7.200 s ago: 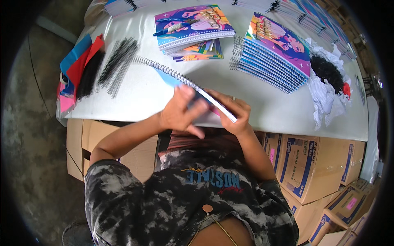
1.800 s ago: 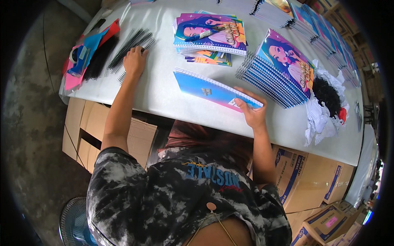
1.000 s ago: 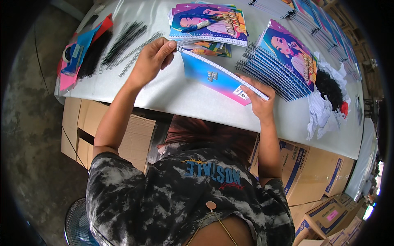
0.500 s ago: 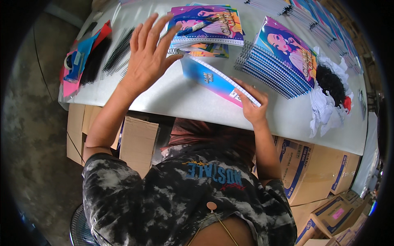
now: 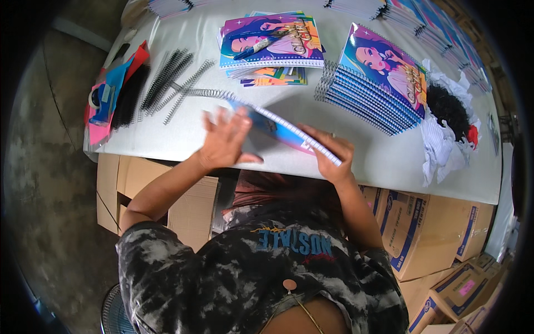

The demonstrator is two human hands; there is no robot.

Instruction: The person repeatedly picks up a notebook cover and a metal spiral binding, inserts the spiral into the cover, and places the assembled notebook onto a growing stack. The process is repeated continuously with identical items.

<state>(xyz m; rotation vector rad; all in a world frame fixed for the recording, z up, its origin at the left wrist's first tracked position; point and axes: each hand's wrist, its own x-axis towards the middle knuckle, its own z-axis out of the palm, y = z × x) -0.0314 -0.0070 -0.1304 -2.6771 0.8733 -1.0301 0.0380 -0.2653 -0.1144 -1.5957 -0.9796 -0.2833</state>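
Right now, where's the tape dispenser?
In the head view, the tape dispenser lies on pink and blue sheets at the table's left end, left of spiral coils.

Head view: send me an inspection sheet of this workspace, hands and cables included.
Surface: white table, loaded at far side and both ends.
Work items: notebook, a coil reaching out from its left end; loose coils at left; bound stack at right; second stack with a blue pen on top.
Clutter: blue tape dispenser, coloured sheets, crumpled white heap, black tangle.
Hands: left hand open, blurred, beside the notebook, contact unclear; right hand grips its right end.
Cables: thin dark cord at left.
Surroundings: cardboard boxes below the table, part of a fan at lower left.
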